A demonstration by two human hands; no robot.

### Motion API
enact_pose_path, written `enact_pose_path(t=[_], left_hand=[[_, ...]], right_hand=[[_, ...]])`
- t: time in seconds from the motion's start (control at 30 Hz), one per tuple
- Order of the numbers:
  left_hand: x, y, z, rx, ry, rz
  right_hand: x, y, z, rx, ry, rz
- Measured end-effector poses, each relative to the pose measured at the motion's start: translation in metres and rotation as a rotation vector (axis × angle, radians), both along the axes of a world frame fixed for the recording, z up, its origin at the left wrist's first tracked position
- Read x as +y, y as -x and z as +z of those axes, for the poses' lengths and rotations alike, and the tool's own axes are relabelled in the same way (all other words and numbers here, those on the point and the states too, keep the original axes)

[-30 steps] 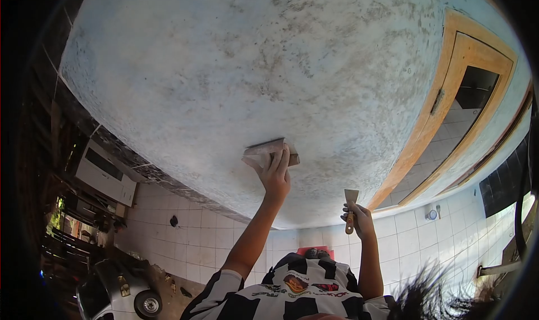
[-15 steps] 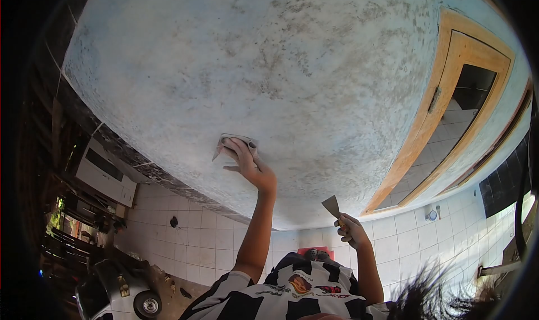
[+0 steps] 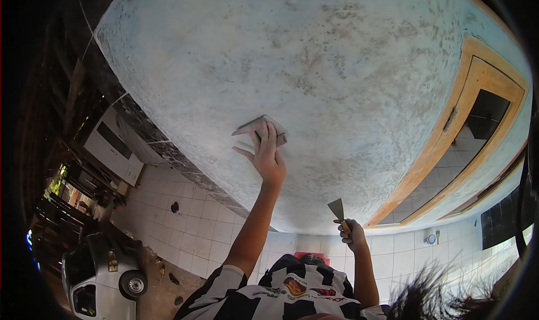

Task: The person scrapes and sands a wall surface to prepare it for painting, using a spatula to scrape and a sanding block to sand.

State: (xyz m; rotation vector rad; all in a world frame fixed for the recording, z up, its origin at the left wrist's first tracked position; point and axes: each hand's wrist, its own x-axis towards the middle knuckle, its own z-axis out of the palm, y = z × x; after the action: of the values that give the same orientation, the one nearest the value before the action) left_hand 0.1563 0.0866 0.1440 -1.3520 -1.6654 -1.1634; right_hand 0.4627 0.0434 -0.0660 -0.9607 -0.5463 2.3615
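The sandpaper sheet, as it appears to be, lies against the blotchy pale-blue wall, under the person's left grip. That grip is spread out rather than clamped: the fingers lie over the sheet, while the thumb stands apart from it. One edge looks folded or curled at the right (whether any of it is tucked between the fingers cannot be told).

The sheet should prove almost weightless, limp across its face and a little springy at the fold. Its dusty look suggests a slick back that could slide under the fingertips, and the creases are probably where it would tear first. The best hold is likely the broad middle, with even pressure and a folded edge pinched for security.

The putty knife is in the right grip, closed around the handle, with the blade pointing up and clear of the wall, above the tiled floor. It should be light yet rigid, thin metal flexing slightly toward its wide edge. The handle is the place to hold it; the blade's corners may be sharp.
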Motion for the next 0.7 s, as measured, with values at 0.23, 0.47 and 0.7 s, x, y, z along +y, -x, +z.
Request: enact_pose_path(t=[0.23, 0.47, 0.7], left_hand=[[-0.005, 0.009, -0.018, 0.318, 0.205, -0.063], [-0.009, 0.014, -0.019, 0.234, 0.236, -0.115], [-0.02, 0.097, 0.06, 0.029, -0.036, 0.069]], right_hand=[[-0.016, 0.024, -0.003, -0.067, -0.078, -0.017], [-0.039, 0.035, 0.026, -0.128, -0.229, -0.084], [-0.032, 0.081, 0.066, -0.231, -0.764, -0.306]])
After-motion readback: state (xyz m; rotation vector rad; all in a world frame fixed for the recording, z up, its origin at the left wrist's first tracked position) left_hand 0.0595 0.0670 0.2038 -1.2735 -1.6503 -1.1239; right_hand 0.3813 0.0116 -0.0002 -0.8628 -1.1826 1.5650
